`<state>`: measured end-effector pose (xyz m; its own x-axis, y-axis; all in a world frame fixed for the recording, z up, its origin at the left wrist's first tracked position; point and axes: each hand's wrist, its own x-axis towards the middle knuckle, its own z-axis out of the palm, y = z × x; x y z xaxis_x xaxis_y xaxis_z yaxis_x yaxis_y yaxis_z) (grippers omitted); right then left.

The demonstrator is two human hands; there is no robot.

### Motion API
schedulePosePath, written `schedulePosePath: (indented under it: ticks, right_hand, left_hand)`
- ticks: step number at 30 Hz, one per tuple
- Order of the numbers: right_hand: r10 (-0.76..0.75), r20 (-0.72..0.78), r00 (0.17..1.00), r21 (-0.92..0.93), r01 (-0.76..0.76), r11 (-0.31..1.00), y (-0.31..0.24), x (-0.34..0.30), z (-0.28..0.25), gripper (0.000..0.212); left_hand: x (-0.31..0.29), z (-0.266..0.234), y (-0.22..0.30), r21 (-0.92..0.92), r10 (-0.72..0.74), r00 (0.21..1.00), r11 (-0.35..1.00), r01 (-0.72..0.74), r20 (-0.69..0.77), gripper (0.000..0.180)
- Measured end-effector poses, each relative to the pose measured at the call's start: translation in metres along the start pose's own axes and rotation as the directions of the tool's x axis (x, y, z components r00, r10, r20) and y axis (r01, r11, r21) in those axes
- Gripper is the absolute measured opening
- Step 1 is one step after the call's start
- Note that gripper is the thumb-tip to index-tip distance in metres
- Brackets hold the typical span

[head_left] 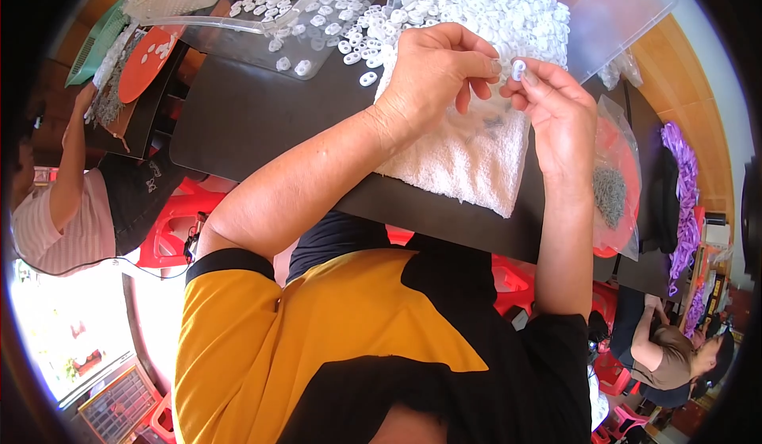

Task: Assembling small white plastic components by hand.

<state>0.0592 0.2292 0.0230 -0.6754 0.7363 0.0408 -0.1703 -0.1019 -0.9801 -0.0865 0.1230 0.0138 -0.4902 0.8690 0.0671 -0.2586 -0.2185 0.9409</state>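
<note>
Between the thumb and forefinger of my right hand point(559, 111) is a small white oval plastic piece with two holes point(518, 69). My left hand point(436, 67) is closed in a pinch just left of it; whatever its fingertips hold is too small to make out. Both hands are above a white towel point(468, 166) on the dark table point(262, 119). Just beyond them, a large heap of similar white pieces point(492, 7) fills a clear plastic bin. Right of my right forearm, a red plate point(631, 146) in clear plastic carries a pile of small grey metal parts point(609, 194).
More white pieces lie on a clear tray point(317, 55) at the far left. A person point(63, 214) sits left by an orange plate point(143, 67) and a green basket point(95, 43). Purple strands point(681, 198) hang at right, with another person point(667, 353) below. Red stools point(178, 222) stand around.
</note>
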Motion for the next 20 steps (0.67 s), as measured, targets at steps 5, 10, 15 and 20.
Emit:
schedulePosePath:
  ticks: [5, 10, 15, 20]
  right_hand:
    - [-0.003, 0.002, 1.000, -0.002, 0.003, 1.000, 0.0000, 0.0001, -0.0006, 0.022]
    - [-0.014, 0.003, 1.000, -0.008, 0.014, 1.000, 0.0001, -0.0009, 0.0007, 0.022]
    - [-0.028, -0.014, 1.000, -0.022, 0.027, 0.999, 0.0040, -0.0020, 0.0041, 0.022]
    - [-0.053, -0.001, 0.999, -0.033, 0.053, 0.998, 0.0024, -0.0023, 0.0041, 0.022]
  left_hand:
    - [-0.0008, 0.0000, 0.0006, 0.004, 0.004, 1.000, 1.000, -0.004, -0.001, 0.011]
    - [-0.0005, 0.0006, 0.0005, -0.001, 0.010, 1.000, 1.000, -0.010, -0.005, 0.011]
    - [-0.0021, 0.0013, 0.0002, 0.057, 0.047, 0.999, 0.997, -0.045, -0.024, 0.011]
    - [-0.0019, 0.0016, 0.0001, 0.066, 0.062, 0.997, 0.996, -0.059, -0.040, 0.012]
